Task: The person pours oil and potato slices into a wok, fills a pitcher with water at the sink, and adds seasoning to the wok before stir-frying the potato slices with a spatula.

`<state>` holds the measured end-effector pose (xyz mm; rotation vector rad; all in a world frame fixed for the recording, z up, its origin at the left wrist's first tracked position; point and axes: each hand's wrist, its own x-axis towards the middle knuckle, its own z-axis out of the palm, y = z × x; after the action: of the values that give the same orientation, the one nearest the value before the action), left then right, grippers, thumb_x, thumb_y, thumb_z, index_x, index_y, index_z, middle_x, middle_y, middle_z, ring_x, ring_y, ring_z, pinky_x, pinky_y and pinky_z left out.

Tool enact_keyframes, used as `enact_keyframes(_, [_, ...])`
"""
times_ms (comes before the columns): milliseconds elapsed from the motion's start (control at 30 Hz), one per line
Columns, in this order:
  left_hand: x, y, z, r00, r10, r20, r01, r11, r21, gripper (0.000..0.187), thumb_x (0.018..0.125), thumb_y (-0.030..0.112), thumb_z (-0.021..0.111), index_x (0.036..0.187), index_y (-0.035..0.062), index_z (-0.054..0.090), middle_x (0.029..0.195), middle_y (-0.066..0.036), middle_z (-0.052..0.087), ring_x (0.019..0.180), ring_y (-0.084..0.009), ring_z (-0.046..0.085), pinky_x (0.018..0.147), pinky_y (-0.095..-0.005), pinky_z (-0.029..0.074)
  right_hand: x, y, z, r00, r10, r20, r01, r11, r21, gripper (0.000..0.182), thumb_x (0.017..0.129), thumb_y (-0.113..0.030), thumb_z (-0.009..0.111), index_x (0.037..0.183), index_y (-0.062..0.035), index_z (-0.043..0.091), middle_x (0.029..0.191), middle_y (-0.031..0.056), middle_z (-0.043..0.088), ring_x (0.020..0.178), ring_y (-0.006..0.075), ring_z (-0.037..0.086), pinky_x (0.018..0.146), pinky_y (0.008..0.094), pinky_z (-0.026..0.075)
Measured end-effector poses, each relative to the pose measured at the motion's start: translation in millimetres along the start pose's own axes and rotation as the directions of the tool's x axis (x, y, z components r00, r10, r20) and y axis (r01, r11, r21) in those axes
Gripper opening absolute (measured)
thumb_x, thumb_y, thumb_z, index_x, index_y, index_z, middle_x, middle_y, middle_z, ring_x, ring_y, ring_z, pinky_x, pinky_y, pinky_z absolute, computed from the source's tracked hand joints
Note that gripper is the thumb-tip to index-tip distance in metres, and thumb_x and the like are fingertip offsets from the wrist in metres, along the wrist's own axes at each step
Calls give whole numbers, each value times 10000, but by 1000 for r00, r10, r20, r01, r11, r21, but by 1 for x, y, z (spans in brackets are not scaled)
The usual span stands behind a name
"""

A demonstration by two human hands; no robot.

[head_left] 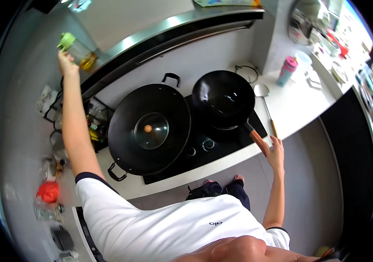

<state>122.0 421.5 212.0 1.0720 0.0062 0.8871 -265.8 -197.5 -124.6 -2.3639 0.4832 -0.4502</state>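
My left hand (67,64) reaches up to the far left, its fingers closed at the green top of a clear oil bottle (81,53). The bottle is upright, with yellow oil low inside it, beside the range hood's edge. Low on the right, my right hand (275,153) is closed around the wooden end of the handle of a black wok (221,98). The wok sits on the right side of the black hob (182,163); its inside is shiny. A spatula (266,101) lies on the counter, its handle end close to my right fingers.
A large black two-handled pan (123,126) with a round glass lid (160,137) stands on the hob's left. The range hood (182,24) overhangs the back. A pink-topped bottle (287,70) stands on the right counter (298,102). Jars and a red item (48,192) line the left.
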Motion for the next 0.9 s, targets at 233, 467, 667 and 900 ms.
enact_keyframes(233, [-9, -5, 8, 992, 122, -30, -118, 986, 116, 340, 890, 362, 564, 823, 30, 534, 653, 13, 439, 551, -79, 395, 491, -230, 327, -9, 19, 11, 998, 41, 37, -46, 988, 149, 431, 821, -242, 672, 1144, 19, 557, 1050, 155, 570, 784, 230, 616, 710, 316, 514])
enact_keyframes(467, [-68, -10, 3, 822, 569, -3, -510, 739, 441, 338, 828, 239, 650, 860, -93, 598, 813, -143, 620, 676, -220, 555, 643, -361, 471, -8, 23, 7, 996, 42, 73, -60, 965, 254, 393, 835, -238, 660, 1116, 23, 574, 994, 153, 587, 782, 229, 644, 700, 313, 514])
enact_keyframes(667, [-391, -28, 78, 839, 233, 491, -394, 883, 254, 242, 897, 109, 548, 1110, 7, 493, 1037, -58, 491, 963, -132, 469, 853, -273, 400, -2, 60, -36, 995, 77, 67, -93, 948, 305, 374, 879, -240, 583, 1157, 7, 546, 1041, 158, 567, 861, 246, 614, 774, 343, 491])
enact_keyframes(900, [-669, -106, 194, 446, -320, 836, 135, 947, 291, 161, 854, 36, 559, 1013, 18, 536, 967, -32, 518, 871, -95, 478, 803, -223, 396, 4, 177, -132, 996, 82, -30, -70, 951, 301, 323, 863, -156, 592, 1154, -22, 547, 1039, 128, 555, 845, 231, 603, 776, 338, 485])
